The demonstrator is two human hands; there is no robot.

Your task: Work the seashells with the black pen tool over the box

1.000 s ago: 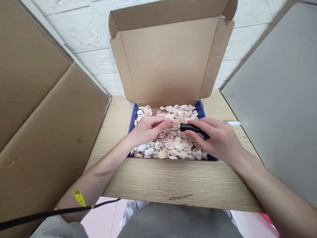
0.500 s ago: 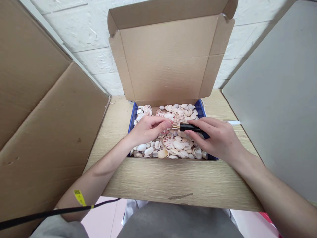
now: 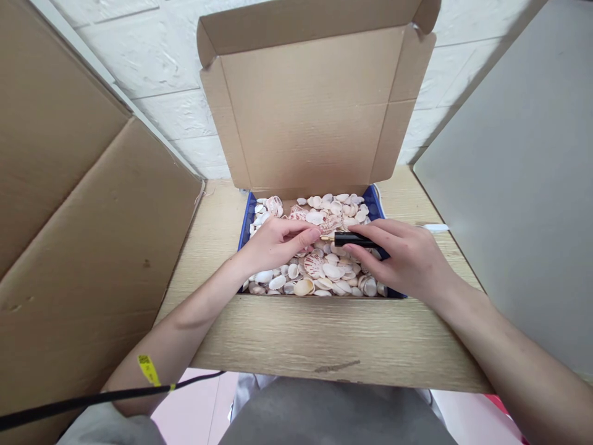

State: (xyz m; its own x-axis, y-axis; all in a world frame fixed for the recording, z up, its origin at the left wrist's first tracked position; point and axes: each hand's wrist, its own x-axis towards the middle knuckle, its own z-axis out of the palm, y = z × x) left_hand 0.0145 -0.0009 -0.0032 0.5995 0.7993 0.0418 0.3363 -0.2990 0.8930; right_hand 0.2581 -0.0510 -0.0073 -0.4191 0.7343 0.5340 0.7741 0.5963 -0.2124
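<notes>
Many pale seashells (image 3: 332, 271) fill a blue-sided cardboard box (image 3: 245, 225). Over its middle, my right hand (image 3: 401, 253) grips a black cylindrical tool (image 3: 354, 239) between thumb and fingers, its thin gold-coloured tip pointing left. That tip meets or nearly meets the fingertips of my left hand (image 3: 282, 244). The left thumb and fingers are pinched together; whatever they hold is too small and hidden to make out. A striped scallop shell (image 3: 314, 266) lies just below the left fingertips.
The box's open lid (image 3: 310, 111) leans toward the white brick wall (image 3: 139, 55). Cardboard (image 3: 92, 235) stands at the left, a grey panel (image 3: 519, 185) at the right. A black cable (image 3: 83, 402) with a yellow tag (image 3: 148, 369) crosses the lower left.
The view has shifted very slightly. Both hands keep nearly the same pose, with the black tool still in my right hand.
</notes>
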